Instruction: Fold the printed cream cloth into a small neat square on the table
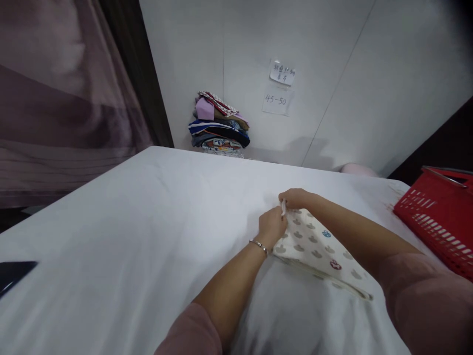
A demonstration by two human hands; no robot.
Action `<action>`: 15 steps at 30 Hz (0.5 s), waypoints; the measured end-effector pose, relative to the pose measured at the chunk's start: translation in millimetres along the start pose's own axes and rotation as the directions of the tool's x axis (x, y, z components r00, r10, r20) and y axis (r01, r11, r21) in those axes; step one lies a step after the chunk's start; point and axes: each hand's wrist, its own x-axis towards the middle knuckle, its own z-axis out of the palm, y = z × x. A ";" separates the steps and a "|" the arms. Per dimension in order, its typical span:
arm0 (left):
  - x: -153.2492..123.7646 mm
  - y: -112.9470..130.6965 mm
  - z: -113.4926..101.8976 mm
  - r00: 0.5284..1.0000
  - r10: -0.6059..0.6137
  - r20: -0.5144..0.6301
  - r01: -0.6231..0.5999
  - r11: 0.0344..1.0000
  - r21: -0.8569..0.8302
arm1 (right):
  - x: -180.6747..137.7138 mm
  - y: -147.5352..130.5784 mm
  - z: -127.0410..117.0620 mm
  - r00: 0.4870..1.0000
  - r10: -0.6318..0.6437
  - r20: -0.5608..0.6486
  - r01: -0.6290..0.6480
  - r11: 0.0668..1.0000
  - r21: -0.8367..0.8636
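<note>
A folded cream cloth [306, 239] with grey bunny-like prints and a few blue and red motifs lies on the white-covered table [121, 236]. My left hand [272, 224], a silver bracelet at its wrist, is closed on the cloth's left end. Just beyond it, my right hand [295, 198] pinches the far left corner, and a bit of edge is raised between the two hands. My right forearm passes over the cloth and covers part of it. The near edge shows stacked layers ending in a rounded fold at the right.
A red plastic basket [439, 217] stands at the table's right edge. Behind the far edge is a stack of folded fabrics [219, 123] against the wall, with paper notes [279, 88] taped beside it. A dark flat object [15, 273] lies at the left. A mauve curtain [66, 98] hangs there.
</note>
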 end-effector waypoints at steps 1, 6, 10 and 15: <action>0.0 0.2 -0.3 1.000 -0.004 -0.001 0.004 1.000 -0.004 | 1.1 -0.9 -1.2 1.000 -0.003 0.012 0.003 1.000 -0.015; 0.2 0.7 -3.1 1.000 -0.013 -0.010 0.013 0.999 -0.044 | 4.6 -0.6 -5.7 0.999 -0.026 0.031 0.027 0.999 -0.045; 0.2 1.2 -5.1 1.000 -0.020 -0.012 0.019 0.997 -0.073 | 2.9 1.5 -8.6 0.999 -0.041 0.023 0.040 0.998 0.039; -0.5 2.4 -5.4 1.000 0.014 -0.012 -0.015 0.998 -0.061 | 1.2 4.1 -7.4 0.992 -0.072 0.106 0.055 0.986 0.155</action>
